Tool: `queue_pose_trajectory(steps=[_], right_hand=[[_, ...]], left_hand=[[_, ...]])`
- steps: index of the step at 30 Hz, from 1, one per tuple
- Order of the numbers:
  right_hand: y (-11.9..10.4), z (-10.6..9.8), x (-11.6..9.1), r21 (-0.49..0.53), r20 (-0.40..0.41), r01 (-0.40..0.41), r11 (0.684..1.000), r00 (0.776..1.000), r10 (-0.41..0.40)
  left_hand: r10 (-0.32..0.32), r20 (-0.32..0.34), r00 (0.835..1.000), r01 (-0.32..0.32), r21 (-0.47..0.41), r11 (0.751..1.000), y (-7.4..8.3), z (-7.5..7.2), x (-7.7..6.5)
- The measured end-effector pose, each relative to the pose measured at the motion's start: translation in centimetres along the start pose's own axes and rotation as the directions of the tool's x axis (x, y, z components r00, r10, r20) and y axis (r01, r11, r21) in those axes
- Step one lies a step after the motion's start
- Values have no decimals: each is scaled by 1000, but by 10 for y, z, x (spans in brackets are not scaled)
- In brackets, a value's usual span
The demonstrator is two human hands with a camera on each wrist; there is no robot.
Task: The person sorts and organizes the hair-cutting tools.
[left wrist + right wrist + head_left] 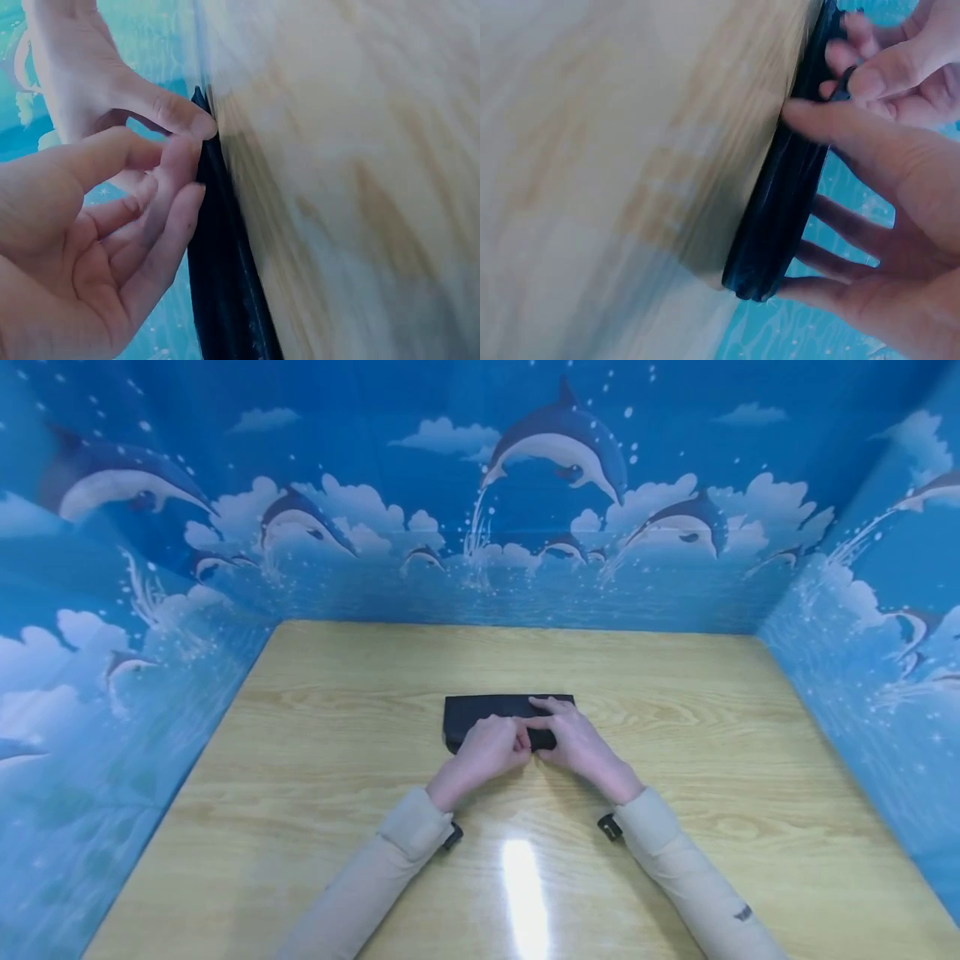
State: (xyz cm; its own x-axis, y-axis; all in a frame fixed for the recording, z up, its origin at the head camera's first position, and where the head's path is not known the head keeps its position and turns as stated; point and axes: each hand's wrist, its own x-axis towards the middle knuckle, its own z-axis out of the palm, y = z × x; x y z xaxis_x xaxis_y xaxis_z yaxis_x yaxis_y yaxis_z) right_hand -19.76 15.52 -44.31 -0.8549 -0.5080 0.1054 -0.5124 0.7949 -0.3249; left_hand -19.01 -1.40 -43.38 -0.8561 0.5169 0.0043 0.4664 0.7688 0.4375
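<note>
A flat black pouch (480, 708) with a rounded near-left corner lies on the wooden table, its long side running left to right. My right hand (576, 740) holds its right part, thumb at the near edge and fingers spread over the top. Close beside it, my left hand (489, 748) is at the middle of the near edge. In the right wrist view, the left thumb and a finger pinch a small black tab (844, 84) on the pouch (772, 217). From the left wrist, the pouch (221, 285) shows edge-on, and the left fingers hide the tab.
The pale wood-grain table (360, 660) extends around the pouch on all sides. Blue dolphin-print curtains (360, 577) stand along its back, left and right. A dark wrist camera (610, 827) sits under the right cuff, and light glares off the near tabletop.
</note>
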Motion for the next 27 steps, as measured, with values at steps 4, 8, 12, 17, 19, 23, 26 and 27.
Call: queue_pose_trajectory(steps=[4, 8, 12, 17, 19, 23, 26, 27], right_hand=[[1, -3, 0, 11, -20, 47, 999, 999, -47], [-5, -6, -1, -22, -89, 87, 996, 992, -88], [-14, -5, -2, -75, -152, 68, 995, 985, -78], [-18, 0, -5, -16, -111, -14, 1000, 994, 12], [-18, 1, -6, 7, -113, -18, 1000, 993, 18], [-17, 2, -7, 15, -125, -9, 1000, 992, 11], [-16, 2, -10, 25, -119, -10, 1000, 993, 13], [-16, 1, -11, 27, -114, -16, 999, 993, 19]], left_hand=[[-98, 16, 995, 99, -58, 993, 1, -2, -1], [-158, 2, 987, 157, -118, 981, 1, -4, -3], [-180, -20, 983, 175, -163, 971, 0, -5, -5], [-162, -29, 986, 155, -164, 974, -1, -5, -3], [-127, -27, 991, 121, -162, 979, -2, -6, -3], [-13, -61, 998, 5, -132, 991, -8, -14, -2], [38, -125, 991, -45, -59, 997, -16, -22, -2], [41, -141, 989, -46, -31, 998, -19, -24, -2]])
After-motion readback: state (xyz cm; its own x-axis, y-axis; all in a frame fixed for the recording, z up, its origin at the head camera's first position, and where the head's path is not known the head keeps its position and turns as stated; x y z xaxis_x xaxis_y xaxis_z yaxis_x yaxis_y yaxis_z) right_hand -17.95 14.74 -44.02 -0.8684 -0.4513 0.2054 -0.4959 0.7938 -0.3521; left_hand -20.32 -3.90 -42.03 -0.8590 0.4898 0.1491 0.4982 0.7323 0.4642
